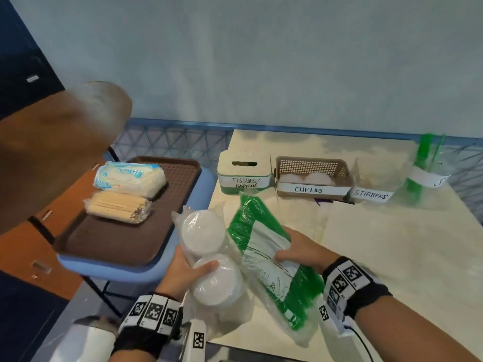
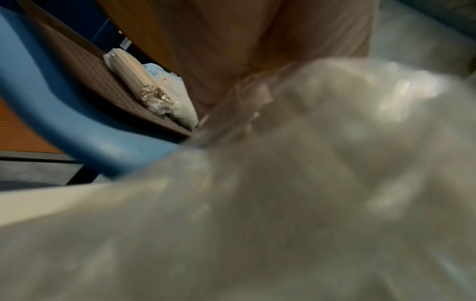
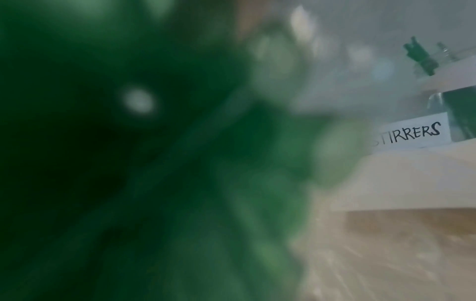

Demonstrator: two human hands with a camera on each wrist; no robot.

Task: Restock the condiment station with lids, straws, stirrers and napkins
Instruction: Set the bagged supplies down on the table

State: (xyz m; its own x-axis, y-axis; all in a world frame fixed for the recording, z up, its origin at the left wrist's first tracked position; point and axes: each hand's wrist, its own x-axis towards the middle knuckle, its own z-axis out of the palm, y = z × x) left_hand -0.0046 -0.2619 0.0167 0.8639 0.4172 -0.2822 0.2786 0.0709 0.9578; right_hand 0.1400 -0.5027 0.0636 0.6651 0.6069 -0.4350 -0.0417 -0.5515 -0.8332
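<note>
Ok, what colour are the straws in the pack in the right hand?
Green, inside a clear pack with a white printed panel; the head view shows it best.

Both forearms reach forward from bottom of head view, bare, each wrist wrapped in black band carrying white marker tiles.

Left hand [image 1: 187,270]: palm turned up and inward, fingers under clear bag, thumb [image 1: 206,266] curled over top. Grip closed on bag.

Right hand [image 1: 300,250]: palm down, knuckles up, fingers curled round green pack from right side. Grip closed on pack.

Hands near each other, not touching. Wrist views too blurred to show fingers.
</note>
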